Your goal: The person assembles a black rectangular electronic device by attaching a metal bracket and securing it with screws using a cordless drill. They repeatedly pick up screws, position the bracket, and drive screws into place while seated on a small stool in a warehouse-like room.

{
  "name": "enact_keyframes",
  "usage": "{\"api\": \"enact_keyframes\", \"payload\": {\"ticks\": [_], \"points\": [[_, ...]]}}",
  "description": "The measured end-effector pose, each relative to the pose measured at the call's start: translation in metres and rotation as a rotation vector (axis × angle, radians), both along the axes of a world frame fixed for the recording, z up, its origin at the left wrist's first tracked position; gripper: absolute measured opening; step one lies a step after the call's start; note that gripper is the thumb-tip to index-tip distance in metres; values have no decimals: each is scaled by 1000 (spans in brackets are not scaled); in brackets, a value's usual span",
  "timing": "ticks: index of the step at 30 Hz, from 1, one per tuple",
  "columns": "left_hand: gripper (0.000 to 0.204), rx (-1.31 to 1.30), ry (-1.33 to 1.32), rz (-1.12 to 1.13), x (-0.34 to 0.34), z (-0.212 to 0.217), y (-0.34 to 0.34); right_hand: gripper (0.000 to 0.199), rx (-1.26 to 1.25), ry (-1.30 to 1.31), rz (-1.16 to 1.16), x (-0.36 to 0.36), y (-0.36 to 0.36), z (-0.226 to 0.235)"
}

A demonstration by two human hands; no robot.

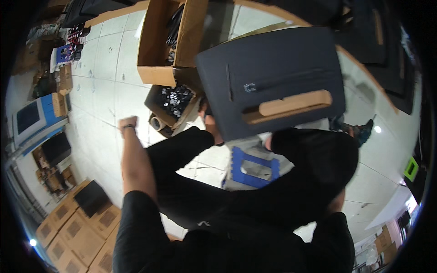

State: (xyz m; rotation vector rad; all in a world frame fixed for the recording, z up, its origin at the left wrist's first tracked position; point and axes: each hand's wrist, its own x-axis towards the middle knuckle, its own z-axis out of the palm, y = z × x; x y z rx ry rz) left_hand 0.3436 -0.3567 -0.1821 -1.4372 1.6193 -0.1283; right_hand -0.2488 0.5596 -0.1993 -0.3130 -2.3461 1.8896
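Note:
My left hand is raised over the floor at the left, with a dark band at its wrist. Its fingers look curled closed, and I cannot make out whether anything is in them. Nearest to it is a roll of tape, beside an open carton of small dark and shiny parts. My right forearm drops behind my right thigh, which hides that hand. In front of my knees a large dark panel with a long slot leans at a tilt. Neither hand is seen touching it.
A blue frame-shaped piece lies between my legs. Beyond the small parts stands a tall open cardboard box with black cables inside. Stacked cartons fill the lower left. More dark panels lie at the far right, near a screwdriver-like tool.

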Motion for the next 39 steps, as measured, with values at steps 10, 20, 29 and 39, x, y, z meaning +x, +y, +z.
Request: {"api": "enact_keyframes", "payload": {"ticks": [10,20,29,39], "points": [[43,29,2121,323,-237,310,234,24,-205,405,418,-30,51,289],[20,1192,2347,930,-189,341,472,32,19,172,996,202,-98,415],[24,957,2590,1022,-152,349,486,38,-205,34,1229,318,-161,382],[29,963,2545,950,-172,358,493,44,-266,60,1295,301,-152,372]]}}
